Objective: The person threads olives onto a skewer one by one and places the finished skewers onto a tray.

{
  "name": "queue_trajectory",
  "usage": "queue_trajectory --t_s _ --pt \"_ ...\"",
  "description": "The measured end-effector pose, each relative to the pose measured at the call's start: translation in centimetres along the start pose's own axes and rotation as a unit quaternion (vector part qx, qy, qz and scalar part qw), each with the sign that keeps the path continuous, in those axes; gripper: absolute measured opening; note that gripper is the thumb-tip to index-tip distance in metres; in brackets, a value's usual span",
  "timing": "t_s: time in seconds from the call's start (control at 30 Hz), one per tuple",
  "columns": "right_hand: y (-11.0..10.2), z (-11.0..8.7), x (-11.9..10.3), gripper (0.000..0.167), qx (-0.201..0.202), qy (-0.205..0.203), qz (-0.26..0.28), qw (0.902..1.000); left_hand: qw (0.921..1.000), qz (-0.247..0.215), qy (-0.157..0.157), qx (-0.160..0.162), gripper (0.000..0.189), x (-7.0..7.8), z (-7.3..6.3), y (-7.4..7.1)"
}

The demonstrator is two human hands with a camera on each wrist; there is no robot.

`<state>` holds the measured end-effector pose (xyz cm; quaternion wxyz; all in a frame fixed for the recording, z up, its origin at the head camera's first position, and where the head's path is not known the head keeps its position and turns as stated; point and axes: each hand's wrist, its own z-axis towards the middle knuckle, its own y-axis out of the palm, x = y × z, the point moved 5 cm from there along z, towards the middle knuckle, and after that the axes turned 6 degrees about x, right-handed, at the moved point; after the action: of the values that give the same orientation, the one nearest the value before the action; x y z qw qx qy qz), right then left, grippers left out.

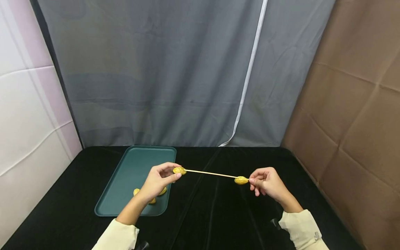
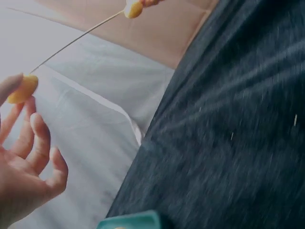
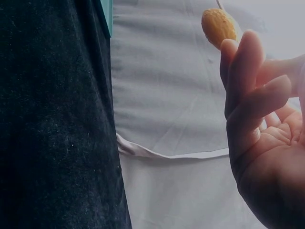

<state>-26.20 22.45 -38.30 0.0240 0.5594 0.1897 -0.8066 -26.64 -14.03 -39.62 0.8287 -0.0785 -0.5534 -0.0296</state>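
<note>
A thin wooden skewer (image 1: 210,173) stretches between the two hands above the table, tilted slightly down to the right. My left hand (image 1: 156,181) pinches a yellow oval piece (image 1: 179,170) with a wrinkled surface at the skewer's left end, thumb on one side and fingers on the other. Near the right end sits a second such yellow piece (image 1: 241,180), threaded on the stick. Just beyond it, my right hand (image 1: 268,182) pinches the skewer's end between thumb and fingers. In the right wrist view that second piece (image 3: 218,27) shows right at the fingertips.
On the left of the black-covered table (image 1: 215,215) lies a green tray (image 1: 125,180). Several more yellow pieces (image 1: 136,191) lie in its near part, partly hidden behind my left wrist. A grey curtain (image 1: 156,69) hangs at the back, and a brown cloth wall (image 1: 353,114) stands at the right.
</note>
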Motion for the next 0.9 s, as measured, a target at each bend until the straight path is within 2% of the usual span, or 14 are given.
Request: queue_trajectory --t_s 0.1,0.27,0.37,0.63,0.73,0.9 --pt "-0.1 -0.1 -0.1 0.01 0.004 -0.006 0.006 1.0 0.9966 -0.073 -0.039 0.004 0.022 -0.3 0.0 0.4" --pt "-0.2 0.1 -0.5 0.01 -0.002 -0.015 0.013 0.9998 0.9787 -0.184 -0.091 0.011 0.029 -0.9 0.0 1.1" --pt "-0.1 0.2 -0.7 0.012 -0.005 -0.018 0.018 0.9997 0.9702 -0.219 -0.1 0.025 0.029 -1.0 0.0 1.3" --pt "0.2 0.4 -0.7 0.011 -0.01 -0.031 0.03 0.999 0.9435 -0.292 -0.11 0.11 0.026 -0.9 0.0 1.8" --pt "0.2 0.4 -0.7 0.013 -0.008 -0.038 0.029 0.9988 0.9411 -0.297 -0.107 0.121 0.03 -0.9 0.0 1.9" --pt "0.0 0.4 -0.6 0.012 0.003 -0.039 0.019 0.999 0.9459 -0.288 -0.099 0.111 0.035 -0.9 0.0 2.2"
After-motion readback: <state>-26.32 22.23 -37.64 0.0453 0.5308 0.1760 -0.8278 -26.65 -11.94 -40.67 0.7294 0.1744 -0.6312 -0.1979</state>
